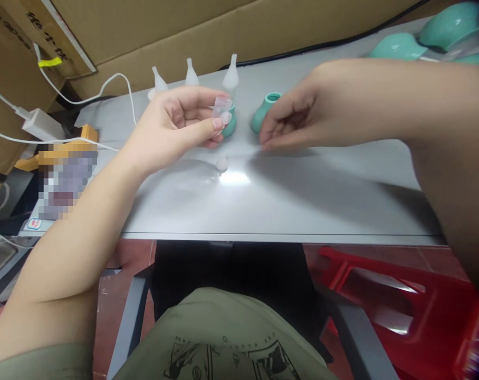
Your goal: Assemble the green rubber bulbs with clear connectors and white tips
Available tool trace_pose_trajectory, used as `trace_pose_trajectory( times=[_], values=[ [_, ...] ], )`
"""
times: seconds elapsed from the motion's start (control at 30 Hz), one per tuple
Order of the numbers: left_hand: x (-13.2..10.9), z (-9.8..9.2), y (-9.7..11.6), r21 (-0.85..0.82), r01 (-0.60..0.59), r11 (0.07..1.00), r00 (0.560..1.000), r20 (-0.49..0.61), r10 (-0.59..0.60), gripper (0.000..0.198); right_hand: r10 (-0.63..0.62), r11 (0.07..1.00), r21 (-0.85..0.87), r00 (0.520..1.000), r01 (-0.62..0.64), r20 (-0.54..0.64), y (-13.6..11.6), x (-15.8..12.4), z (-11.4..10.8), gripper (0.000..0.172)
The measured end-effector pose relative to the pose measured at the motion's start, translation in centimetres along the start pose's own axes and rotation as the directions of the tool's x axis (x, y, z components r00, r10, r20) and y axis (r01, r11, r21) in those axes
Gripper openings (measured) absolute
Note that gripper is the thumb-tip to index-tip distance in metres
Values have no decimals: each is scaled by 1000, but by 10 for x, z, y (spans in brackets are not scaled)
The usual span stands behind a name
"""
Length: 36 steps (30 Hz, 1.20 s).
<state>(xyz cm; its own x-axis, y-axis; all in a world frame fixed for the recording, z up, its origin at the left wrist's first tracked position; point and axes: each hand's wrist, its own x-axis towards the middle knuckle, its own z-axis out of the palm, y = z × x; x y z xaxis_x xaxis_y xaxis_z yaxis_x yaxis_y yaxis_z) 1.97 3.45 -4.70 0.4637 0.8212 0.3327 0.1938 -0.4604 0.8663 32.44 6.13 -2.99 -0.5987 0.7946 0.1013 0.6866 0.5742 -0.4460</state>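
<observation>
My left hand (176, 126) is raised over the grey table (303, 200), its thumb and fingers pinching a small clear plastic cap (221, 108). A teal rubber bulb (230, 122) lies just behind that hand. My right hand (298, 119) hovers low over the table with fingers curled and loosely apart, holding nothing, right beside a second teal bulb (263, 110) lying on its side. A tiny clear piece (221, 164) rests on the table below the left hand.
Three clear cone-shaped nozzles (191, 74) stand at the table's back edge. More teal bulbs (398, 47) sit in a bag at the far right. Cardboard boxes stand behind, with white cables and a charger (41, 124) on the left. A red stool (401, 295) is beneath the table.
</observation>
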Motion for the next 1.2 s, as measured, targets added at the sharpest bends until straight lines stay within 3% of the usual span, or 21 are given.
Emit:
trace_pose_trajectory(
  times=[0.03, 0.1, 0.2, 0.33, 0.43, 0.57, 0.67, 0.77, 0.87, 0.97, 1.2],
  values=[
    [0, 0, 0, 16, 12, 1000, 1000, -2, -12, 46, -33, 999, 20, 999, 33, 4, -9, 0, -2, 19],
    [0, 0, 0, 60, 38, 997, 999, 1, -38, 45, -102, 978, 169, 985, 126, -142, -24, -1, -2, 14],
    [0, -1, 1, 73, 53, 996, 999, 0, -53, 39, -86, 901, 384, 950, 203, -300, -35, -5, 8, 8],
    [-1, 0, 6, -13, 65, 998, 998, 4, -65, 19, -45, 836, 486, 915, 255, -401, -38, -4, 24, 5],
    [-3, 3, 12, -121, 50, 991, 999, 17, -48, 17, -30, 810, 513, 894, 284, -448, -42, 0, 29, 6],
    [-4, 5, 15, -25, 105, 994, 994, 9, -105, 13, -12, 818, 495, 870, 292, -493, -44, 1, 31, 11],
    [-4, 5, 13, -3, 88, 996, 996, 8, -88, 22, -33, 828, 465, 856, 313, -517, -42, 1, 33, 7],
    [-4, 5, 12, -30, 82, 996, 997, 0, -82, 31, -57, 827, 456, 857, 328, -512, -40, 1, 34, 6],
    [-4, 5, 13, -13, 104, 994, 995, -1, -104, 36, -49, 808, 486, 861, 332, -507, -42, 1, 33, 19],
    [-4, 4, 14, -4, 109, 994, 994, -1, -109, 36, -27, 789, 523, 868, 322, -495, -46, 1, 32, 28],
    [-4, 3, 12, 30, 125, 992, 992, -18, -124, 29, -38, 779, 535, 876, 328, -481, -49, 2, 31, 27]
  ],
)
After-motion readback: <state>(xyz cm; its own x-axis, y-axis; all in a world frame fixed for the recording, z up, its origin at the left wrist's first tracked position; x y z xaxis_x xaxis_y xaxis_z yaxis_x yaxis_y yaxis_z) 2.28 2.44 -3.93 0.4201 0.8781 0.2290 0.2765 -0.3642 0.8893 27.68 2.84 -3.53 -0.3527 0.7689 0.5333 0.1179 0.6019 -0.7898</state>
